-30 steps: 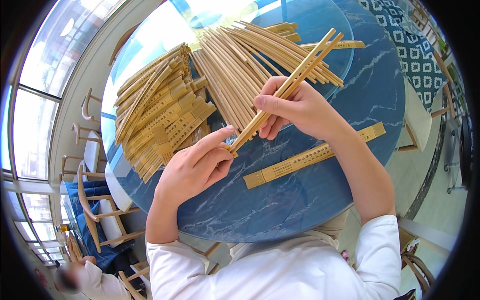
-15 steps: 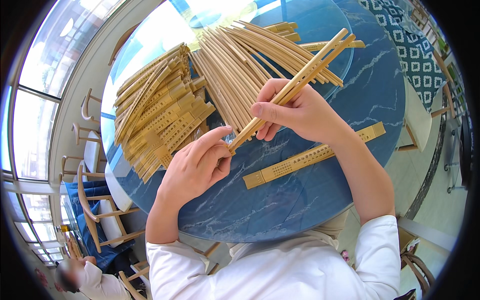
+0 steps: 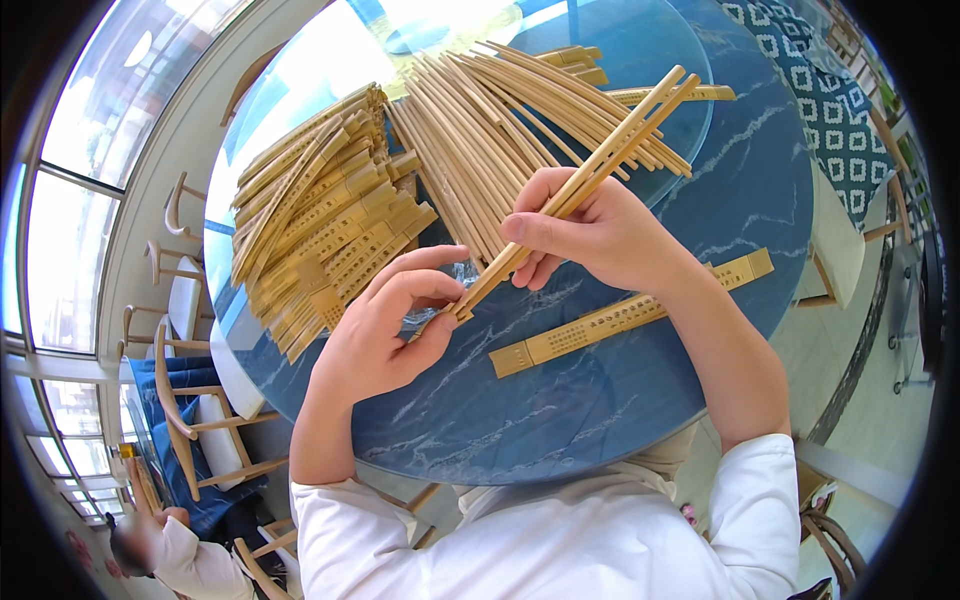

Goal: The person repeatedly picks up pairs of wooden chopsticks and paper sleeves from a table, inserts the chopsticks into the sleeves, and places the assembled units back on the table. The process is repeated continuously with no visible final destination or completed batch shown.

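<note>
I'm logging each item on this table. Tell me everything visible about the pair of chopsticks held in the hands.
The pair of chopsticks is pale, bamboo-looking, two slim sticks lying side by side. It slants from lower left to upper right above the blue marbled table. The right hand grips its middle; the left hand pinches its lower tips. Its upper ends cross over the loose chopstick pile.

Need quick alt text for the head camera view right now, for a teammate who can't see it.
Two bare hands hold a pair of wooden chopsticks over a round blue marbled table: the right hand grips the middle, the left hand pinches the lower tips. Behind lie loose chopsticks, a heap of tan paper sleeves at left, and one sleeve near the right wrist.
</note>
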Available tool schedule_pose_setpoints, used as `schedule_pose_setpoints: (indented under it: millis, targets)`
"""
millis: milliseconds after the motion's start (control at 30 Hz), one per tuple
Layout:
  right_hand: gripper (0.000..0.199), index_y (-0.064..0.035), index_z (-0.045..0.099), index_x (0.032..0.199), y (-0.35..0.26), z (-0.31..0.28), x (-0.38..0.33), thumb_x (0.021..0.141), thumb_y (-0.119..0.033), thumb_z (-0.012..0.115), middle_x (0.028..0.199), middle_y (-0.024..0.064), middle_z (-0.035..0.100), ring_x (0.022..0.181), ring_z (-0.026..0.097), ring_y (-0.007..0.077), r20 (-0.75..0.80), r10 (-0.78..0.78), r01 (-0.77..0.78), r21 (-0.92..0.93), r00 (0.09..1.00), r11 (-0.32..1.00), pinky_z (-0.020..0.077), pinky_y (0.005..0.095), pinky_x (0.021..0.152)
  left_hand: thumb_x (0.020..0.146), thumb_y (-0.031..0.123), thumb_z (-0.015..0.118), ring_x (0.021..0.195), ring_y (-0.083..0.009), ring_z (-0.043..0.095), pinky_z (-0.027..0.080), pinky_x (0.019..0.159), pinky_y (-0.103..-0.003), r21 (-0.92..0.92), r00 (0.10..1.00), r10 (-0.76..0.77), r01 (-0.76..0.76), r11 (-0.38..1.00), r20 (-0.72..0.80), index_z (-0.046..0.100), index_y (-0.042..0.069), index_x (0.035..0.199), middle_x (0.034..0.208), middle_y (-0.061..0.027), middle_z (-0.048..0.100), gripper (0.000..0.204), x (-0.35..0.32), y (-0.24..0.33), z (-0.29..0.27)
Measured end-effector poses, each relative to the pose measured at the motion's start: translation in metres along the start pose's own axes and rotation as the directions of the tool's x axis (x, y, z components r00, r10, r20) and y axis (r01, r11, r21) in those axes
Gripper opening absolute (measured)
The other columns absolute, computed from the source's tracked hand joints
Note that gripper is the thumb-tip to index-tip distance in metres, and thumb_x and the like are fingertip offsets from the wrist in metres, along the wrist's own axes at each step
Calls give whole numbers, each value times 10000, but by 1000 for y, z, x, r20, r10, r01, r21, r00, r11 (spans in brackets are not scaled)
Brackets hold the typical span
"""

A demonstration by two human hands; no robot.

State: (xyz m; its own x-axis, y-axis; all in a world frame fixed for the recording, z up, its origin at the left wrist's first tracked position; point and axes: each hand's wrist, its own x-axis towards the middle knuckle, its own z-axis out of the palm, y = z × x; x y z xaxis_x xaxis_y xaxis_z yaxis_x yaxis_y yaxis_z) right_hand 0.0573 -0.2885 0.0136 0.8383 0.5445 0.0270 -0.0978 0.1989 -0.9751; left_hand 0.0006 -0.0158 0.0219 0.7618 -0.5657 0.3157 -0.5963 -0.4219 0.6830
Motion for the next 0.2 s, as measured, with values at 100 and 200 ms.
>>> schedule_pose_setpoints:
  millis: [100, 200]
  targets:
    - [240, 0, 672, 1027, -1, 1, 1, 1029, -231, 736, 863, 100, 759, 744, 769, 146, -1, 6, -6, 5, 1000, 1000, 645, 263, 671, 986, -20, 673, 1162, -259, 732, 621, 904, -347, -294, 981, -192, 187, 937, 12, 517, 51, 1385, 1448, -132, 605, 434, -7, -3, 2]
    - [249, 3, 674, 1045, 3, 0, 2, 1030, -238, 734, 870, 109, 763, 746, 773, 154, -1, 24, -24, 6, 1000, 1000, 649, 273, 674, 993, -32, 655, 1212, -283, 723, 625, 917, -352, -241, 972, -230, 237, 941, 57, 452, 67, 1477, 1476, -147, 588, 534, -6, 0, -5]
